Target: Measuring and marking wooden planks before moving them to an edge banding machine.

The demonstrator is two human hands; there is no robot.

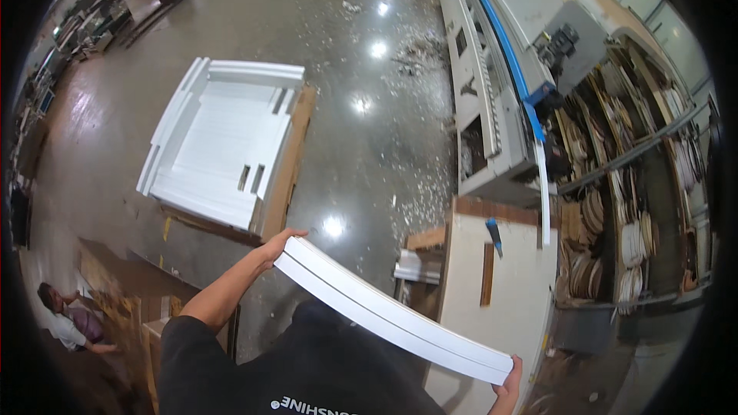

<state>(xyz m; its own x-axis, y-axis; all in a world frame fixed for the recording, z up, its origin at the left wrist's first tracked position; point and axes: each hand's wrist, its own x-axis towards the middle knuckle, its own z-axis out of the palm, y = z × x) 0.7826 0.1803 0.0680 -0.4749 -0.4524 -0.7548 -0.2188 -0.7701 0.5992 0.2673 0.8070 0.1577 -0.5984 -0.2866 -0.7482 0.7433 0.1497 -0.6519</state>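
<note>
A long narrow bundle of white boards point(369, 292) spans the space in front of my body, tilted down toward the right. A dark line along its length marks where the boards lie against each other; I cannot tell exactly how many there are. My left hand point(281, 247) is closed round the upper left end. At the lower right end, my right hand point(510, 378) grips the same bundle. Beyond my left hand, a broad stack of white panels point(223, 131) rests on a low pallet, with several narrow strips on top.
At right stands a long machine point(492, 134) with a blue rail; a white strip point(545, 200) extends from its end. The pale worktable point(469, 261) bears a blue-handled tool point(494, 237) and a brown strip point(487, 274). Racks hold coiled banding point(592, 277). Another person point(73, 319) is at lower left.
</note>
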